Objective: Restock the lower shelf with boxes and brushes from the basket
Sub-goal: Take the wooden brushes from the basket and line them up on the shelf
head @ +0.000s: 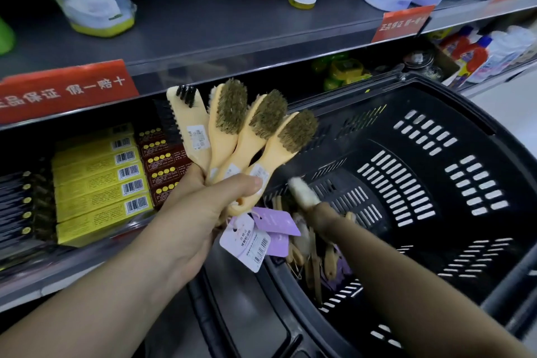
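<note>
Filling the right half of the frame, a black slotted basket (pixel 430 171) sits tilted against the shelving, with a few more wooden brushes (pixel 315 253) and purple tags lying at its lower left inside corner. Across the top runs a grey upper shelf (pixel 218 23) carrying bottles and two red price strips (pixel 66 90); below it, at centre left, the lower shelf (pixel 58 279) holds a stack of yellow boxes (pixel 101 183) with barcodes, brown boxes (pixel 165 166) just to their right and dark boxes at the far left edge. At centre frame the left hand (pixel 200 206) grips a fan of four pale wooden brushes (pixel 244 136) by their handles, bristles up, purple and white tags (pixel 255 235) dangling beneath the fist, in front of the lower shelf. The right hand (pixel 308 200) reaches down into the basket, blurred; whether it is grasping anything cannot be told.
</note>
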A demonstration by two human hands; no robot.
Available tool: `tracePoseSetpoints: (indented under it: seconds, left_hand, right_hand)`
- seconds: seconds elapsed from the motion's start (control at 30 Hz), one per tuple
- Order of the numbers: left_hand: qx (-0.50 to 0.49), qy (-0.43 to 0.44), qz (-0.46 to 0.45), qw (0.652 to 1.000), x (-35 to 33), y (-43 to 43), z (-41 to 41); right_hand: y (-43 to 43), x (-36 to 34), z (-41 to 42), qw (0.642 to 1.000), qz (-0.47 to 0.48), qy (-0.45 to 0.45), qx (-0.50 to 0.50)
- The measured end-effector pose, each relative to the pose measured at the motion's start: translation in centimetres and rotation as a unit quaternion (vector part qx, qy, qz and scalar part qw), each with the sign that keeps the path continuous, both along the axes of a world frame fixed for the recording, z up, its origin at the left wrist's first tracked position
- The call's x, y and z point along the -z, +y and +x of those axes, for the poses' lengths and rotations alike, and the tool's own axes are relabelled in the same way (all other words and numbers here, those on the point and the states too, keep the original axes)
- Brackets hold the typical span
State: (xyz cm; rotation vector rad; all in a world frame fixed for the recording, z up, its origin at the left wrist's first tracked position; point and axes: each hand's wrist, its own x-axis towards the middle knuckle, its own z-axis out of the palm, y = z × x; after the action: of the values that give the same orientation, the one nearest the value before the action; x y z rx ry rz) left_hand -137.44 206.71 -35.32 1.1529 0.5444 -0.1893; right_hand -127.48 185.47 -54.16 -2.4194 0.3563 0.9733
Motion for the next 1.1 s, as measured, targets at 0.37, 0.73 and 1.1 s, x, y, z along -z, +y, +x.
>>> tracePoseSetpoints:
  seconds: [0.37, 0.73, 1.1]
  left_hand:
    - [-0.079, -0.055, 0.114, 0.989, 0.3, 0.3, -1.1]
    - [-0.059, -0.032, 0.043, 0.997, 0.6, -0.5, -1.4]
    - [-0.053, -0.003, -0.166, 0.985, -0.2, -1.8, -3.1]
  right_hand:
    - [1.4, -19.1, -4.8, 0.808, 0.536, 0.039, 0.243]
    - [2.1, -21.0, -7.2, 0.81, 0.535, 0.015, 0.24]
    - [3.5, -25.9, -7.9, 0.802, 0.566, 0.115, 0.15]
